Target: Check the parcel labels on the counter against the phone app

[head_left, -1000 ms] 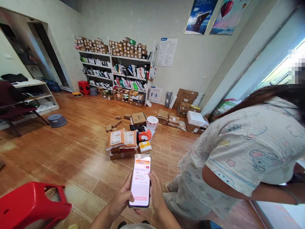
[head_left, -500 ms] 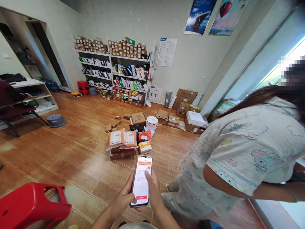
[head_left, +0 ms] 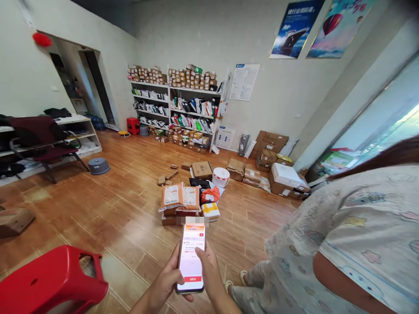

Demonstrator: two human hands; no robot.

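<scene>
A lit smartphone (head_left: 191, 264) is held upright between both my hands at the bottom middle of the head view. Its screen shows a mostly white page with an orange banner on top and a red button near the bottom. My left hand (head_left: 170, 272) wraps the phone's left side, thumb by the lower left corner of the screen. Along the right edge, my right hand (head_left: 208, 266) grips it too, and the right thumb lies over the middle of the screen. Most of the other fingers are hidden behind the phone.
Beyond the phone, orange-and-white bags (head_left: 172, 196) lie on cartons, beside a white bucket (head_left: 221, 176) and parcels. A red stool (head_left: 55, 279) stands at lower left. Another person (head_left: 353, 235) stands close on the right. Parcel-filled shelves (head_left: 195, 90) line the back wall.
The view has turned left and tilted up slightly, so the room appears shifted right. My right thumb sits a little lower on the screen. The person at right shows less in view.
</scene>
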